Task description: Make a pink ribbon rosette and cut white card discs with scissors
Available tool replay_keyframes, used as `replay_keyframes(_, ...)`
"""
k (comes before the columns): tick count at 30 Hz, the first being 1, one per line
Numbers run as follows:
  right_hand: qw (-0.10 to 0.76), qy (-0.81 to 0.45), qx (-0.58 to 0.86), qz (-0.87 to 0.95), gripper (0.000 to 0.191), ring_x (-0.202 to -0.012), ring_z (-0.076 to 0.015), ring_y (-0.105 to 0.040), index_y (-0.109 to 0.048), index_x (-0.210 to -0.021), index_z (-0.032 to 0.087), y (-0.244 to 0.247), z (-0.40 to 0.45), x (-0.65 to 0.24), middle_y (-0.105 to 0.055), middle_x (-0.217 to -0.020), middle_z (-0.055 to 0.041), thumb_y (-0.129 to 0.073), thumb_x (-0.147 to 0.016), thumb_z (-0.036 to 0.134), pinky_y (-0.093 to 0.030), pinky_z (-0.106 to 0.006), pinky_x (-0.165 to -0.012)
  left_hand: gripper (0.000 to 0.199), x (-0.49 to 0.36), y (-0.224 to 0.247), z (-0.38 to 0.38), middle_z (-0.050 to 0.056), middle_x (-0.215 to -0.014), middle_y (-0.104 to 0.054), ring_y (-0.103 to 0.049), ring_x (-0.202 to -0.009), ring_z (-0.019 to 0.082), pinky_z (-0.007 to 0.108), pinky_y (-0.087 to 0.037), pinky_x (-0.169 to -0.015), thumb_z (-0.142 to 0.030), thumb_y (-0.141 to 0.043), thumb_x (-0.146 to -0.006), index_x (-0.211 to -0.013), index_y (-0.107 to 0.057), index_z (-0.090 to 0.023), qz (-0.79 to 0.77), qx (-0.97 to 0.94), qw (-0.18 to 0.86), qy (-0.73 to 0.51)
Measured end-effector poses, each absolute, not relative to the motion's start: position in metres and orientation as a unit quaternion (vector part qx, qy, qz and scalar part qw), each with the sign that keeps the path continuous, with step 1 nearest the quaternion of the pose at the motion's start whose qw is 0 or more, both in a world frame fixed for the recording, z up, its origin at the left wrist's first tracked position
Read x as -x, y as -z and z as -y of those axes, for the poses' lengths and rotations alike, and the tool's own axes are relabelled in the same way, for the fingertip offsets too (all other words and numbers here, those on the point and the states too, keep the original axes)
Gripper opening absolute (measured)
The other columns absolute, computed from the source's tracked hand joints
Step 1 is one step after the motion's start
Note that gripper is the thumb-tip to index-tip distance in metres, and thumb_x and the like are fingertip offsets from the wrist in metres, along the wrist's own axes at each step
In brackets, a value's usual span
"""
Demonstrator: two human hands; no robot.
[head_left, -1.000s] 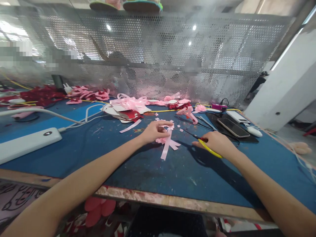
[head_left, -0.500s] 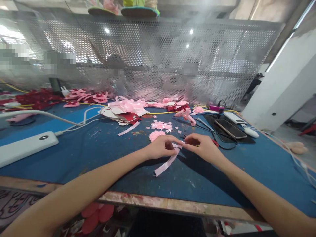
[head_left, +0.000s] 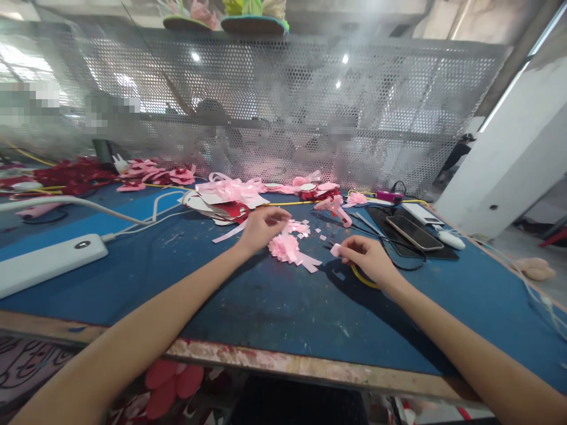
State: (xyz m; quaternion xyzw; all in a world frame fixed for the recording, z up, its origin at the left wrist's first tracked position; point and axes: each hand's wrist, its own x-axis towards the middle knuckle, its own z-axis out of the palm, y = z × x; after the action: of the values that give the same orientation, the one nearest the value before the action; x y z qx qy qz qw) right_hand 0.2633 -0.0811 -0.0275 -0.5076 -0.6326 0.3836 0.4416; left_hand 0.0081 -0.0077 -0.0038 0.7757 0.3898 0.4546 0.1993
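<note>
My left hand (head_left: 264, 227) hovers beside the pink ruffled flower (head_left: 284, 248), fingers loosely curved and parted. A pale pink ribbon strip (head_left: 308, 261) lies against the flower; its upper end runs up close to my left fingertips, and contact there is unclear. To the right, my right hand (head_left: 365, 257) pinches a small pale pink ribbon square (head_left: 335, 250) between thumb and fingers. Beneath that hand shows a yellow loop (head_left: 364, 278), apparently a tool handle, mostly hidden. Small cut pink pieces (head_left: 323, 237) and a heap of pink petals (head_left: 299, 227) lie behind the flower.
A pink glue gun (head_left: 334, 208) stands behind my right hand. Beyond it are a phone (head_left: 414, 232) and cables. At the back left, pink ribbons (head_left: 230, 189) top a stack of white and red cutouts (head_left: 212, 208). A white power bank (head_left: 53, 262) lies left.
My hands have parted: the left moved left and away over the flower, the right slightly right with a small ribbon square. The ribbon strip now lies by the flower.
</note>
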Motion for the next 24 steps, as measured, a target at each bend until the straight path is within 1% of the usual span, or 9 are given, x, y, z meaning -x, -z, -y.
replay_keyframes(3,0.487,-0.441,0.515,0.550,0.033,-0.057,-0.0112,-0.057,-0.057,-0.070,0.016,0.027,0.080,-0.265,-0.060,-0.062,0.0003,-0.072,-0.061,0.045,-0.045,-0.022,-0.055,0.020,0.028,-0.001,-0.020,0.008,-0.091,-0.068,-0.061,-0.080,0.015,0.025,-0.049,-0.077,-0.014,-0.050,-0.077,-0.087,-0.067,-0.013,-0.476,-0.758,-0.013,-0.447)
replay_keyframes(4,0.497,-0.453,0.517,0.530,0.035,-0.057,-0.0112,-0.058,-0.057,-0.069,0.016,0.026,0.080,-0.265,-0.059,-0.061,0.0006,-0.073,-0.059,0.044,-0.045,-0.022,-0.054,0.021,0.038,0.000,-0.028,0.009,-0.091,-0.068,-0.060,-0.082,0.016,0.027,-0.048,-0.080,-0.013,-0.049,-0.076,-0.086,-0.067,-0.012,-0.484,-0.759,-0.031,-0.435)
replay_keyframes(6,0.511,-0.468,0.514,0.506,0.036,-0.057,-0.0114,-0.059,-0.056,-0.069,0.016,0.026,0.080,-0.264,-0.059,-0.059,0.0010,-0.076,-0.056,0.043,-0.046,-0.021,-0.052,0.022,0.053,0.004,-0.040,0.010,-0.090,-0.067,-0.060,-0.087,0.020,0.032,-0.046,-0.085,-0.010,-0.048,-0.073,-0.083,-0.068,-0.012,-0.490,-0.768,-0.044,-0.410)
replay_keyframes(10,0.519,-0.480,0.507,0.494,0.037,-0.055,-0.0108,-0.060,-0.055,-0.067,0.016,0.028,0.078,-0.263,-0.062,-0.059,0.0003,-0.078,-0.053,0.042,-0.048,-0.021,-0.051,0.026,0.059,0.018,-0.053,0.007,-0.087,-0.068,-0.061,-0.080,0.020,0.032,-0.049,-0.077,-0.007,-0.049,-0.070,-0.085,-0.069,-0.014,-0.462,-0.825,-0.021,-0.325)
replay_keyframes(12,0.519,-0.485,0.506,0.490,0.038,-0.052,-0.0104,-0.060,-0.055,-0.067,0.016,0.029,0.077,-0.262,-0.063,-0.059,-0.0001,-0.079,-0.052,0.042,-0.048,-0.021,-0.051,0.035,0.056,0.023,-0.054,0.005,-0.097,-0.068,-0.061,-0.091,0.019,0.032,-0.048,-0.084,-0.003,-0.048,-0.066,-0.090,-0.069,-0.017,-0.428,-0.857,-0.014,-0.287)
replay_keyframes(15,0.517,-0.489,0.507,0.487,0.038,-0.050,-0.0101,-0.059,-0.055,-0.068,0.016,0.031,0.076,-0.262,-0.064,-0.058,-0.0003,-0.080,-0.052,0.040,-0.048,-0.021,-0.050,0.041,0.047,0.022,-0.049,0.004,-0.111,-0.063,-0.052,-0.110,0.019,0.034,-0.039,-0.099,0.000,-0.047,-0.065,-0.094,-0.068,-0.020,-0.398,-0.877,-0.029,-0.267)
replay_keyframes(18,0.518,-0.490,0.503,0.489,0.036,-0.052,-0.0100,-0.060,-0.058,-0.070,0.016,0.033,0.075,-0.263,-0.065,-0.060,-0.0003,-0.079,-0.053,0.041,-0.049,-0.021,-0.052,0.028,0.034,0.016,-0.034,0.006,-0.110,-0.062,-0.049,-0.111,0.021,0.037,-0.037,-0.100,-0.011,-0.049,-0.075,-0.095,-0.067,-0.019,-0.407,-0.866,-0.056,-0.285)
replay_keyframes(20,0.520,-0.489,0.498,0.492,0.035,-0.055,-0.0103,-0.061,-0.060,-0.071,0.016,0.034,0.074,-0.263,-0.065,-0.063,-0.0002,-0.078,-0.054,0.041,-0.050,-0.022,-0.054,0.022,0.023,0.013,-0.021,0.007,-0.108,-0.062,-0.050,-0.108,0.023,0.038,-0.038,-0.099,-0.027,-0.053,-0.080,-0.094,-0.067,-0.019,-0.426,-0.851,-0.072,-0.299)
replay_keyframes(24,0.529,-0.477,0.492,0.500,0.032,-0.061,-0.0112,-0.060,-0.063,-0.070,0.017,0.037,0.073,-0.264,-0.065,-0.066,0.0005,-0.077,-0.055,0.041,-0.049,-0.022,-0.055,0.044,-0.001,0.012,0.004,0.009,-0.111,-0.061,-0.050,-0.109,0.028,0.039,-0.041,-0.093,-0.057,-0.055,-0.074,-0.089,-0.069,-0.018,-0.488,-0.846,-0.061,-0.205)
